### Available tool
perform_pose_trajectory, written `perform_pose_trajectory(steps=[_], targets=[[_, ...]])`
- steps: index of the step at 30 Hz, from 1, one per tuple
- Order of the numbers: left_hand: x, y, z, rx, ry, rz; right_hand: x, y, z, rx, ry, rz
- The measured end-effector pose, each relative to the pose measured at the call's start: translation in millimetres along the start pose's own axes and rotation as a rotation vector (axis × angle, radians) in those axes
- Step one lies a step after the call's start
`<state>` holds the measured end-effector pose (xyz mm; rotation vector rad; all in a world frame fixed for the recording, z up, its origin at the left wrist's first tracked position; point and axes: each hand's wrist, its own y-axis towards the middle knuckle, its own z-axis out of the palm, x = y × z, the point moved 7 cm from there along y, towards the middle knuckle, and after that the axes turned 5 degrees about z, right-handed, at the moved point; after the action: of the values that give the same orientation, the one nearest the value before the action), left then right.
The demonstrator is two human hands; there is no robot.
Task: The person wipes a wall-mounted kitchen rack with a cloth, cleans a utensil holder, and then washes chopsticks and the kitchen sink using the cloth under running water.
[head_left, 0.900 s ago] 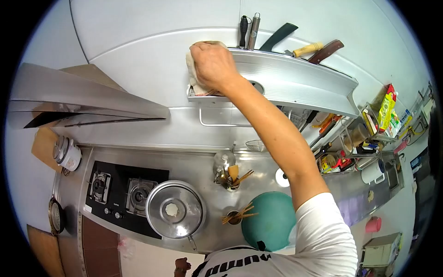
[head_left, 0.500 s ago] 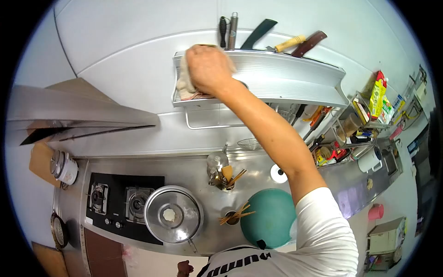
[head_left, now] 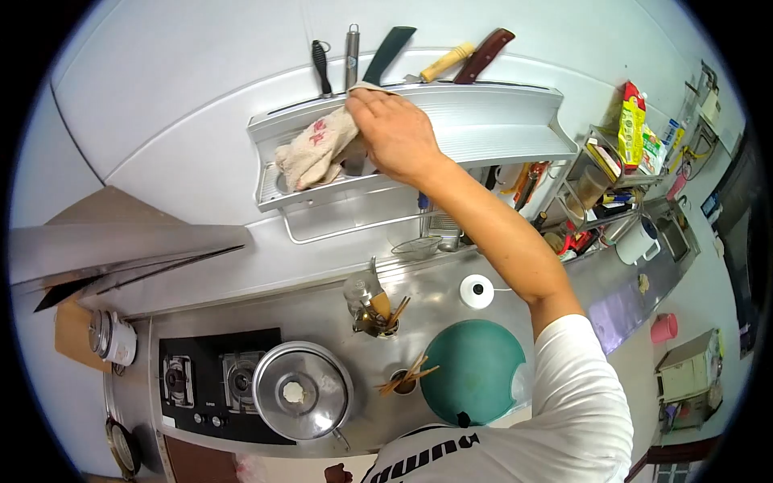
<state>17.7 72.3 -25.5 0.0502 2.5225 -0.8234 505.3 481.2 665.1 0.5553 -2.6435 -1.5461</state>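
Observation:
My right hand (head_left: 394, 137) is closed on a beige cloth (head_left: 318, 149) with red marks, pressing it against the back edge of a silver wall shelf (head_left: 491, 137). The loose part of the cloth drapes leftward over the shelf, beside a small container whose kind is unclear. Just above my fingers, a dark green knife handle (head_left: 389, 52) sticks up from the slot along the shelf's back. My left hand (head_left: 338, 473) shows small and dim at the bottom edge, low beside my body; its fingers are too unclear to read.
A lidded pan (head_left: 322, 374) sits on the black gas stove (head_left: 209, 346). Right of it are a cup of chopsticks (head_left: 405, 382), a green round board (head_left: 475, 362) and a white lid (head_left: 477, 291). The range hood (head_left: 129, 249) juts out at left; a loaded rack (head_left: 592, 193) stands at right.
My right hand has slid rightward along the shelf's back edge with the cloth, now nearer the green knife handle. The view has shifted, and more of the shelf's left end shows.

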Motion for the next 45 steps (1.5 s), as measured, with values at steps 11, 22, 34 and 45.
perform_pose_trajectory(steps=[11, 22, 34, 45], targets=[[25, 35, 28, -0.07, -0.779, -0.206, -55, -30, -33, -0.048, -0.006, 0.107], [17, 17, 24, -0.074, -0.42, -0.097, -181, -81, -85, -0.146, -0.117, 0.484], [5, 30, 18, -0.038, -0.395, -0.093, -210, -73, -88, -0.037, -0.173, 0.504], [-22, 22, 10, -0.156, 0.096, 0.291, -264, -101, -107, -0.046, -0.379, 0.621]])
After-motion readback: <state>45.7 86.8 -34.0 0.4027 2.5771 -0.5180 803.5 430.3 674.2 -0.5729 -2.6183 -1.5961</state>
